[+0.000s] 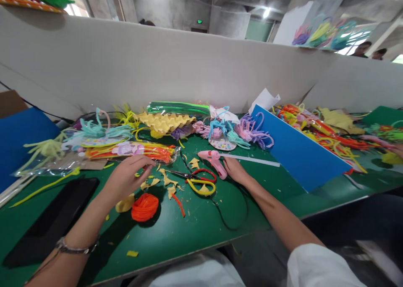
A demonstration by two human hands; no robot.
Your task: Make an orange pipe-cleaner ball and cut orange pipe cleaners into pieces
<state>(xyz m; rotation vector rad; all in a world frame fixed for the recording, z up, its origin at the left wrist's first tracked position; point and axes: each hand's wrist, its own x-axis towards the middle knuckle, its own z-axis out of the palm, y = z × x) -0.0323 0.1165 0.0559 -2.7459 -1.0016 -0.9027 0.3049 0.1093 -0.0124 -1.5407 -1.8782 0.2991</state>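
Note:
My left hand (134,173) hovers over the left middle of the green table, fingers bent and tips drawn together; whatever may be between them is too small to make out. Just below it sits a coil of orange pipe cleaner (145,207), beside a yellowish round piece (125,203). My right hand (233,169) is closed at the handle of a pink hot glue gun (217,163), its fingers partly hidden. A long clear glue stick (252,159) sticks out of the gun's back. Between my hands lie scissors (201,182) with red and yellow handles, among torn yellow scraps (166,178).
A black tablet-like slab (53,220) lies at the left. Bagged pipe cleaners (132,152), a yellow egg-carton piece (165,121) and pastel pipe-cleaner figures (223,129) line the back. A blue board (305,152) leans at the right. A dark cord (225,224) curls near the front.

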